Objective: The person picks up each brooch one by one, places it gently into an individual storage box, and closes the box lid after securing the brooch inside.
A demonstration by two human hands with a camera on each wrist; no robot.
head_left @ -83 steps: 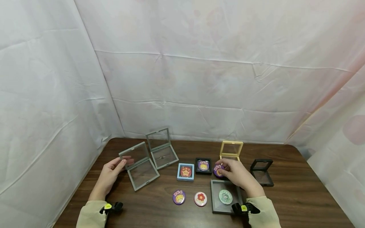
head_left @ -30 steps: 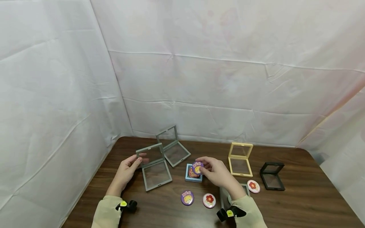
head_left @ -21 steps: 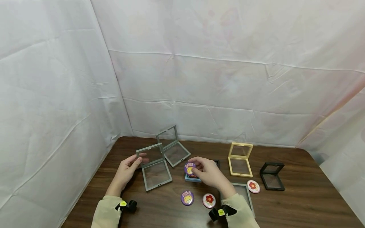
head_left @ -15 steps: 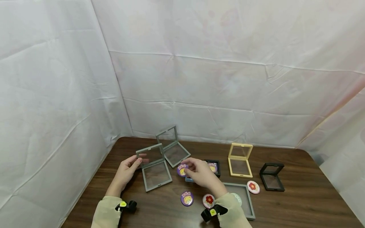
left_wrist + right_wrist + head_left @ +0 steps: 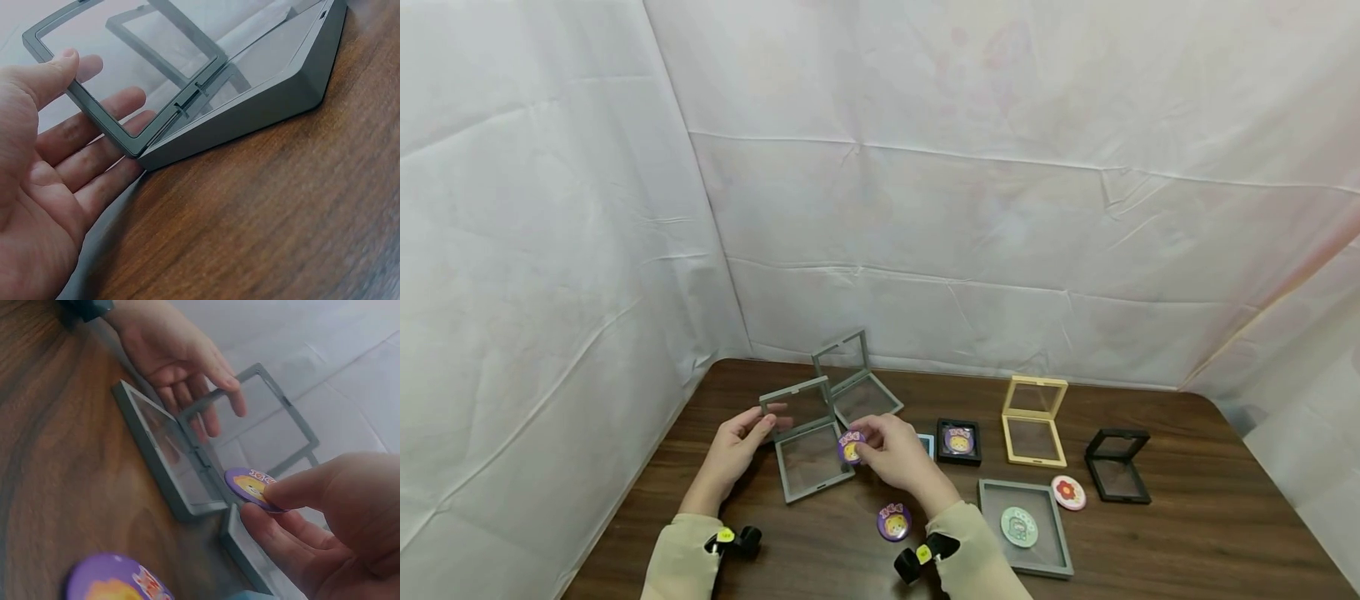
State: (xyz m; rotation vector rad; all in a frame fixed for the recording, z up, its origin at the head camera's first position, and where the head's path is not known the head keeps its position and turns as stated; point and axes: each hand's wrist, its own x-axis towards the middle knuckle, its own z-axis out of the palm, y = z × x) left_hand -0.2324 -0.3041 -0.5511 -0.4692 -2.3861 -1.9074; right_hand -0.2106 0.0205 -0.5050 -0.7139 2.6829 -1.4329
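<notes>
My left hand (image 5: 732, 450) pinches the raised lid of an open grey display case (image 5: 812, 460) between thumb and fingers; the left wrist view shows fingers behind the clear film (image 5: 94, 37). The case's base lies on the table. My right hand (image 5: 897, 454) pinches a round purple button badge (image 5: 850, 447) with a yellow cartoon face, by its edge. In the head view this badge overlaps the right side of the case's base; the right wrist view shows the badge (image 5: 250, 485) near the hinge side. A second purple badge (image 5: 893, 522) lies on the table in front.
Behind stands another open grey case (image 5: 868, 402). To the right are a black case (image 5: 959, 461) holding a purple badge, a partly hidden blue case (image 5: 928, 447), an open yellow case (image 5: 1033, 442), an open black case (image 5: 1117, 477), a flower badge (image 5: 1068, 492) and a grey case (image 5: 1062, 537) with a green badge.
My right hand has carried the purple badge leftward from beside the yellow case, past the blue case, to the open grey case. My left hand keeps its hold on the lid.
</notes>
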